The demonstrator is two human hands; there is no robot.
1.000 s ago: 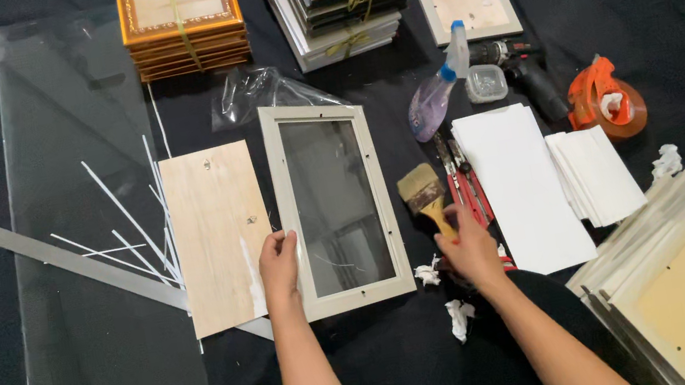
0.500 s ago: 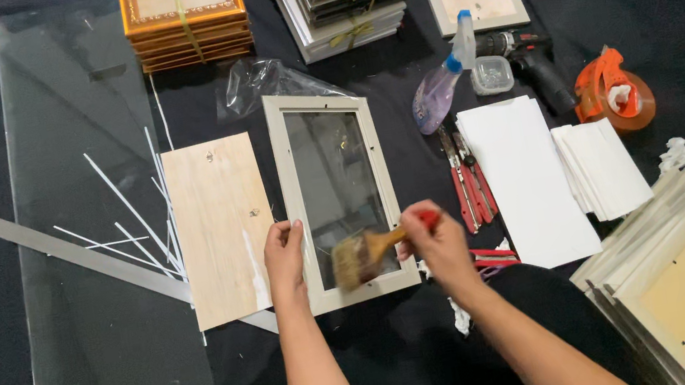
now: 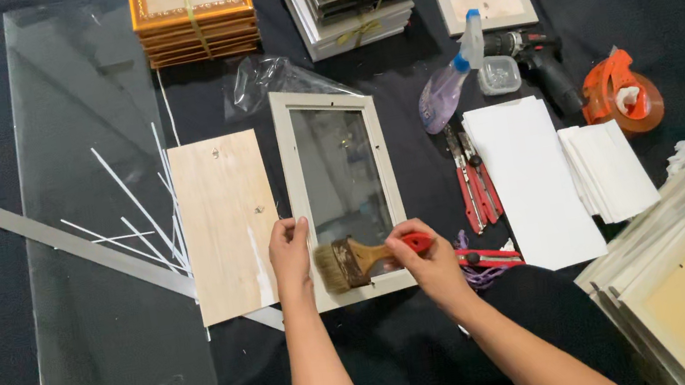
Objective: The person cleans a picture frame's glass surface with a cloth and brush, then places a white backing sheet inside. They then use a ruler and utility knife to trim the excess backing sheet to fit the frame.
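The right hand was closed around the red handle of a paintbrush, whose bristles lay on the near end of the glass in a pale picture frame. The frame lay flat on dark cloth, in the middle of the scene. The left hand rested with fingers together, pressing flat on the frame's near left corner, gripping nothing. A plywood backing board lay just left of the frame, touching it. Farther left lay a large glass sheet crossed by a metal straightedge. Right of the frame were red pliers, white paper sheets and a spray bottle.
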